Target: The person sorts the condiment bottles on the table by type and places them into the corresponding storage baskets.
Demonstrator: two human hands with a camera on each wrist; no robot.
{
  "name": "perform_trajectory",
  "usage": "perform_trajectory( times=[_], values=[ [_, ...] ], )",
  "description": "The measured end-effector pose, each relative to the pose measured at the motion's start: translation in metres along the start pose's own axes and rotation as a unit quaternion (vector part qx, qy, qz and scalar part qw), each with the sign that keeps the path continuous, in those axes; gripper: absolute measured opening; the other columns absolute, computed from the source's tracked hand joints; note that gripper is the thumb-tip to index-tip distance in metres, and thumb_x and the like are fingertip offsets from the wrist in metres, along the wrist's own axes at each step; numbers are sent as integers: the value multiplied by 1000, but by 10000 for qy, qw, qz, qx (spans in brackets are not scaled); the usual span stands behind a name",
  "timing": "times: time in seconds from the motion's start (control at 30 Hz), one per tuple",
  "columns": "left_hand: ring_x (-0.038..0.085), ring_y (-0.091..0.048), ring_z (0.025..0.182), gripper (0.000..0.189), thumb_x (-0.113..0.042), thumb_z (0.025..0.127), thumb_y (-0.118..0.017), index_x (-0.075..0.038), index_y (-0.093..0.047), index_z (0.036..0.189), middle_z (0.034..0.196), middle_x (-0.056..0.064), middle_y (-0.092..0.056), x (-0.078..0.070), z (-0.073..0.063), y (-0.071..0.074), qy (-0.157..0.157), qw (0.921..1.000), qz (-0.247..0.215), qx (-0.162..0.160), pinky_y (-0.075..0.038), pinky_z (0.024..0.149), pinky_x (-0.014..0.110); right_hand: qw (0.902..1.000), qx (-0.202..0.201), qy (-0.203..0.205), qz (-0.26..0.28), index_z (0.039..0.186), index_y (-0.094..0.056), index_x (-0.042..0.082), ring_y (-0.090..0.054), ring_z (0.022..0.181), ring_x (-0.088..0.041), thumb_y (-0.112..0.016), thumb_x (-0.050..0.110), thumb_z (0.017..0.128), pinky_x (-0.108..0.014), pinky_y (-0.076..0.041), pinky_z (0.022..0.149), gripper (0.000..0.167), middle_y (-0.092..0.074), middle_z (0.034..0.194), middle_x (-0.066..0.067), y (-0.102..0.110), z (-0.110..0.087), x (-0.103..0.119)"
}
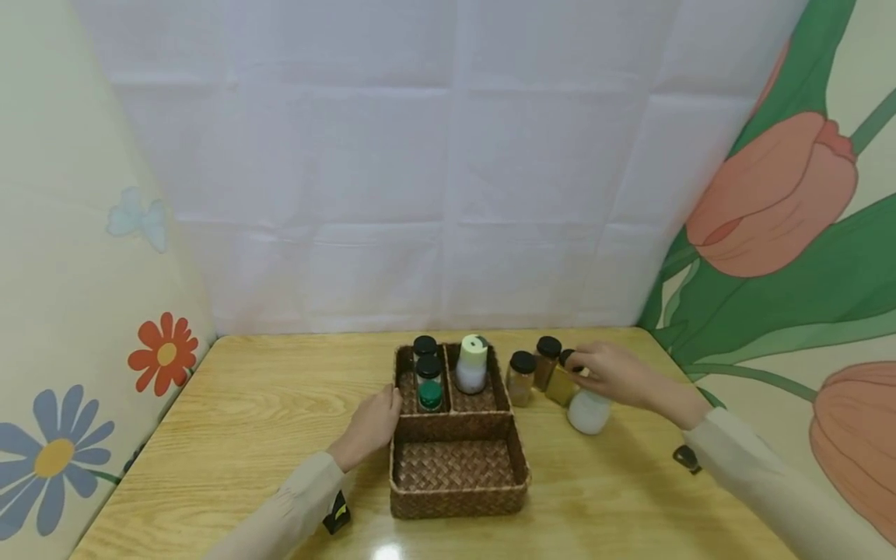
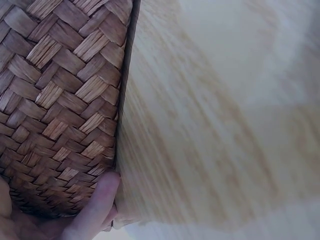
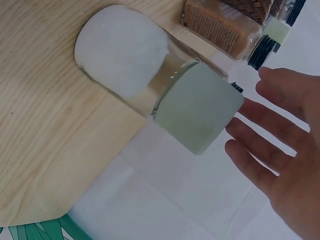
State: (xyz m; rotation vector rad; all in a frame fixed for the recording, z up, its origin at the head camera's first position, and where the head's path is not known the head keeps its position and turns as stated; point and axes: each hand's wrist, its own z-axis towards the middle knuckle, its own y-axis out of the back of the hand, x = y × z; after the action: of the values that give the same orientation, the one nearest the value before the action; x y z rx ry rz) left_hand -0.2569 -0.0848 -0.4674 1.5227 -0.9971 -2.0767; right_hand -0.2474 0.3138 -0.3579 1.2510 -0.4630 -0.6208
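Note:
My left hand (image 1: pixel 374 420) grips the left side of a brown woven basket (image 1: pixel 458 502) with three compartments; in the left wrist view a finger (image 2: pixel 100 202) lies along the weave's edge. Over the jars on the right, my right hand (image 1: pixel 612 373) has loosely bent, spread fingers. They are close to the pale green lid (image 3: pixel 200 107) of a glass jar of white powder (image 3: pixel 120 50). Beside that jar stands a yellow spice jar (image 1: pixel 560 386), its black lid partly hidden by the fingers. Two more black-lidded jars, one orange-brown (image 1: pixel 520 381) and one dark reddish (image 1: pixel 545 365), stand nearer the basket.
In the back left compartment are two black-lidded jars (image 1: pixel 428 367) and a green-lidded jar (image 1: pixel 430 397). The back right one holds a white jar with a pale green cap (image 1: pixel 472 365). A white cloth (image 1: pixel 420 194) hangs behind the wooden table (image 1: pixel 280 389).

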Motion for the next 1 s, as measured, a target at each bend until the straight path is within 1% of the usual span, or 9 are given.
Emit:
perform_trajectory(
  times=[0.2, 0.37, 0.43, 0.57, 0.63, 0.7, 0.83, 0.97, 1.0],
  values=[
    [12, -29, 41, 44, -13, 109, -27, 22, -51, 122, 54, 1, -39, 1, 0, 1, 20, 10000, -59, 31, -32, 42, 29, 10000, 89, 1, -36, 93, -71, 7, -62, 72, -19, -79, 5, 83, -30, -51, 60, 13, -64, 86, -4, -2, -6, -4],
    [11, -29, 40, 45, -14, 109, -27, 22, -48, 126, 51, 0, -38, 2, 1, 2, 70, 9999, -108, 39, -33, 42, 29, 9999, 117, -82, 42, 95, -71, 7, -62, 73, -19, -78, 3, 83, -31, -51, 60, 14, -63, 88, -4, -1, -8, -7],
    [11, -30, 40, 45, -15, 109, -27, 22, -49, 126, 52, 0, -38, 2, 1, 2, 48, 9999, -98, 25, -33, 42, 29, 9998, 133, -128, 46, 95, -71, 7, -61, 74, -20, -78, 3, 83, -32, -51, 60, 15, -63, 88, -3, 0, -9, -8],
    [13, -32, 43, 42, -12, 108, -28, 20, -53, 119, 57, 3, -40, 2, 1, 1, -58, 10000, 38, -32, -33, 43, 30, 9998, 148, -134, 31, 96, -71, 6, -61, 75, -21, -78, 4, 83, -32, -51, 60, 15, -63, 89, -4, 1, -12, -9],
    [13, -33, 44, 41, -11, 108, -28, 20, -54, 117, 58, 4, -41, 2, 1, 1, -47, 10000, 36, -41, -34, 44, 31, 9997, 168, -163, 22, 96, -71, 6, -61, 75, -21, -78, 4, 83, -32, -51, 60, 15, -63, 89, -5, 1, -15, -10],
    [14, -34, 45, 40, -11, 108, -28, 19, -55, 115, 60, 5, -42, 1, 0, 1, -44, 10000, 13, -52, -34, 45, 32, 9995, 221, -233, 33, 96, -70, 6, -61, 76, -21, -78, 5, 83, -32, -51, 61, 15, -63, 90, -5, 2, -17, -11],
    [13, -34, 44, 41, -13, 109, -28, 17, -56, 114, 58, 4, -42, 0, 1, 1, 2, 9999, -71, -76, -35, 44, 31, 9981, 415, -449, 123, 99, -70, 6, -62, 80, -21, -79, 9, 84, -33, -52, 63, 17, -62, 93, -5, 5, -20, -11],
    [13, -33, 44, 41, -11, 108, -29, 20, -53, 119, 59, 5, -42, -1, 0, 1, -12, 10000, -56, -60, -34, 43, 31, 9956, 622, -682, 161, 104, -70, 5, -61, 84, -22, -79, 13, 84, -36, -52, 66, 24, -61, 97, -5, 5, -23, -11],
    [13, -33, 44, 42, -11, 108, -28, 22, -51, 122, 59, 5, -43, -1, 0, 1, -3, 10000, -52, -37, -34, 44, 31, 9951, 661, -724, 150, 105, -69, 4, -61, 84, -22, -80, 14, 84, -37, -52, 67, 25, -61, 98, -5, 4, -24, -11]
  ],
)
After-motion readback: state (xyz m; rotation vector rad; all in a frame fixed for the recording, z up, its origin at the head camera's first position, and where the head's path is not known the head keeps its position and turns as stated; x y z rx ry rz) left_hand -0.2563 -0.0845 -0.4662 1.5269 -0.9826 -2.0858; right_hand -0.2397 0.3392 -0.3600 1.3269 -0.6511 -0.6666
